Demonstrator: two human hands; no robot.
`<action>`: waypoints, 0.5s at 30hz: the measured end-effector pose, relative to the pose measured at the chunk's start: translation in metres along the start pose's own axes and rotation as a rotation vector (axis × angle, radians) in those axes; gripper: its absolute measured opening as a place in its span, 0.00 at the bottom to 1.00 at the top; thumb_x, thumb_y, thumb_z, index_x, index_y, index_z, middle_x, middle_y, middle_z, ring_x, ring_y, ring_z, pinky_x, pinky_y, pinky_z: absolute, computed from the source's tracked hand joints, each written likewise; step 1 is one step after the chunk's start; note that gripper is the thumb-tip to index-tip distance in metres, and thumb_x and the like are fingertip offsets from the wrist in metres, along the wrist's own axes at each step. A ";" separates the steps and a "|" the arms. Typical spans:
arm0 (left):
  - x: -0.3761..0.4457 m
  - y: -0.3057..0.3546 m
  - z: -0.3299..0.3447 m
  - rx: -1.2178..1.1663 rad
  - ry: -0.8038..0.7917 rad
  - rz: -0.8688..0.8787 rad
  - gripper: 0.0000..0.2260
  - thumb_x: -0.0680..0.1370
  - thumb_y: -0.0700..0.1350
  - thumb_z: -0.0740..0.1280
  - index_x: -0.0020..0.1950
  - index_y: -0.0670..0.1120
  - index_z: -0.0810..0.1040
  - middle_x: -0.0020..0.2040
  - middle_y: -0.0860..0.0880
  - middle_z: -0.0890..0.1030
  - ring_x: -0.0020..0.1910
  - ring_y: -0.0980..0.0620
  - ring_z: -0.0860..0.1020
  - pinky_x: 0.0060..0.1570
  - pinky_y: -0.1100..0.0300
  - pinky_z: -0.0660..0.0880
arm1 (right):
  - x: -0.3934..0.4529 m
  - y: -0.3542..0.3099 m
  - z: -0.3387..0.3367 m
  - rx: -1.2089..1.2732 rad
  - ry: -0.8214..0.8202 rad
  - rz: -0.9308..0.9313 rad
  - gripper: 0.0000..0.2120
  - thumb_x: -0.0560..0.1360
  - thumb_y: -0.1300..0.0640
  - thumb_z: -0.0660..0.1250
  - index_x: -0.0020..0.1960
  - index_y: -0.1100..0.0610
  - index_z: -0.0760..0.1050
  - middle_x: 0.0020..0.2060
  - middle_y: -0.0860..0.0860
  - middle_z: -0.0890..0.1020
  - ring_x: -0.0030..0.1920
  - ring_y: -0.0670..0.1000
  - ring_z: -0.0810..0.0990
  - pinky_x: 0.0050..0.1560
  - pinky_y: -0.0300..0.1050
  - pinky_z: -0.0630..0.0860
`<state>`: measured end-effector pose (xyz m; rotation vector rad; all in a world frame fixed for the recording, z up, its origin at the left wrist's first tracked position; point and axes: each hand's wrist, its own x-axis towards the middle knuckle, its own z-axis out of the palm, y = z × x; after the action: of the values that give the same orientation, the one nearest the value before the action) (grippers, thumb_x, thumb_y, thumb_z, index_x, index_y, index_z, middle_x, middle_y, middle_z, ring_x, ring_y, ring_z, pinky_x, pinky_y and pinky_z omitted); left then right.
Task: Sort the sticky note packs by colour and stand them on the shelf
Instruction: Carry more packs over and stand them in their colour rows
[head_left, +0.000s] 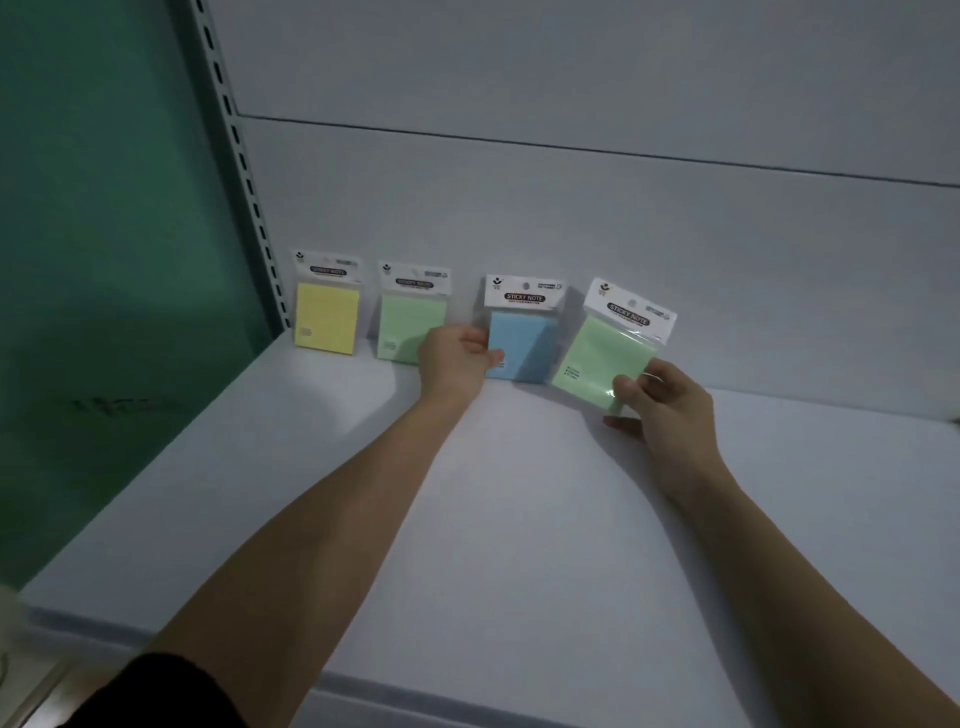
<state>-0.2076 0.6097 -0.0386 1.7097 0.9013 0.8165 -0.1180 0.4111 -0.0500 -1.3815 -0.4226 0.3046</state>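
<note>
1. Where the left hand (457, 361) grips the blue pack (522, 345) by its left edge, that pack stands against the shelf's (519, 519) back panel (571, 218).
2. Right hand (662, 402) pinches the tilted green pack (605, 358) at its lower corner, apparently lifted.
3. Left of the grips stand the second green pack (410, 327) and the yellow pack (326, 319).

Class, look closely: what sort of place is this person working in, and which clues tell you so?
Probably a shop display shelf: a slotted metal upright, a plain white shelf, and retail-packed sticky note packs, such as the yellow pack, standing along the back panel.
</note>
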 end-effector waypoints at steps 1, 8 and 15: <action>0.002 -0.001 0.002 0.010 0.007 0.000 0.14 0.67 0.33 0.76 0.52 0.36 0.82 0.46 0.40 0.84 0.40 0.50 0.79 0.50 0.55 0.79 | 0.000 0.000 0.000 -0.008 -0.007 0.000 0.10 0.76 0.67 0.67 0.55 0.57 0.79 0.45 0.51 0.85 0.42 0.46 0.85 0.38 0.43 0.81; 0.001 0.000 0.005 0.019 -0.004 0.014 0.14 0.70 0.34 0.75 0.54 0.36 0.81 0.49 0.40 0.84 0.41 0.50 0.80 0.50 0.56 0.79 | 0.002 0.001 -0.002 0.003 -0.019 -0.005 0.09 0.77 0.67 0.66 0.53 0.56 0.78 0.48 0.54 0.85 0.45 0.50 0.85 0.38 0.45 0.82; -0.013 0.007 -0.015 0.059 0.012 0.121 0.15 0.70 0.38 0.75 0.55 0.37 0.80 0.48 0.46 0.81 0.45 0.53 0.78 0.44 0.67 0.73 | -0.007 -0.016 -0.003 -0.016 -0.081 0.021 0.09 0.77 0.61 0.67 0.57 0.57 0.77 0.48 0.52 0.85 0.47 0.49 0.85 0.41 0.47 0.82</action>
<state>-0.2249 0.6038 -0.0289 1.8265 0.8433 0.8893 -0.1237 0.4031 -0.0357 -1.3936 -0.4787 0.3766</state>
